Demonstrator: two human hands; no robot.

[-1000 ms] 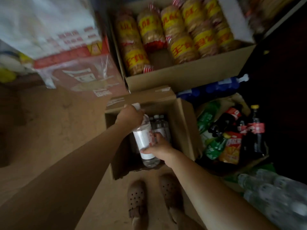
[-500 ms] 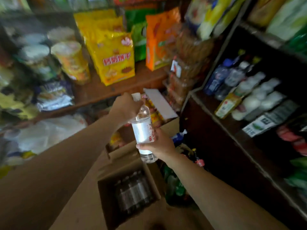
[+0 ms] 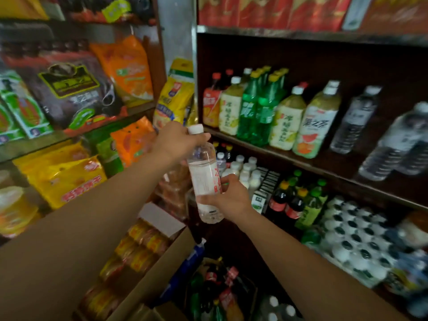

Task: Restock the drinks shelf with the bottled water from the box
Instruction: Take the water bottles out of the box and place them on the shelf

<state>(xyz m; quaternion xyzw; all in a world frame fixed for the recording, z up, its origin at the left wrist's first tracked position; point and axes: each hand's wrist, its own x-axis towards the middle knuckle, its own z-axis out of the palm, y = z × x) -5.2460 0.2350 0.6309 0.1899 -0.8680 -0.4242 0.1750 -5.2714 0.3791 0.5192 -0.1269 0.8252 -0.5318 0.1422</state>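
A water bottle held up in front of the drinks shelf

The water bottle (image 3: 206, 179) is up in the air, tilted a little, just in front of the drinks shelf (image 3: 308, 163). It touches no shelf. The left hand (image 3: 178, 141) wraps its grip round the neck, right under the white cap (image 3: 195, 129). The right hand (image 3: 228, 196) wraps its grip round the lower part, and the bottom of the bottle pokes out below it. Both grips are closed on the bottle. It looks full, so it is likely a bit heavy. The plastic looks thin and smooth, so it may squash or slip if squeezed hard. The middle, by the label, looks like the best place to hold it. The box it came from cannot be seen for sure here.
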